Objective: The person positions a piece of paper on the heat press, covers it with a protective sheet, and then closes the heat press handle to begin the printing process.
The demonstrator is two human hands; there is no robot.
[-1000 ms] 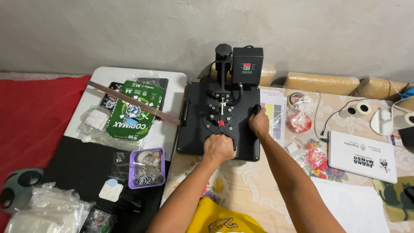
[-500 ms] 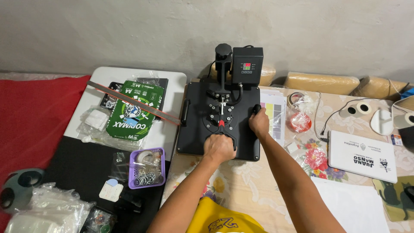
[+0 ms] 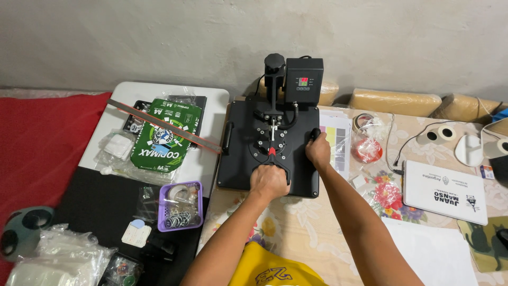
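The black heat press (image 3: pixel 264 153) sits on the bench (image 3: pixel 312 233) by the wall. The left hand (image 3: pixel 269 181) clenches its front handle, arm stretched forward. The right hand (image 3: pixel 318 151) grasps the press's right edge. Left of it, a purple tray (image 3: pixel 180 206) holds small round pieces.

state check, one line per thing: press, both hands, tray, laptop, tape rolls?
heat press: top plate down, closed; display lit
left hand: closed on the press handle
right hand: gripping the press's right edge
purple tray: open, holds small round parts
white laptop: lid shut, cable plugged in its left side
tape rolls: lying flat, apart from the hands
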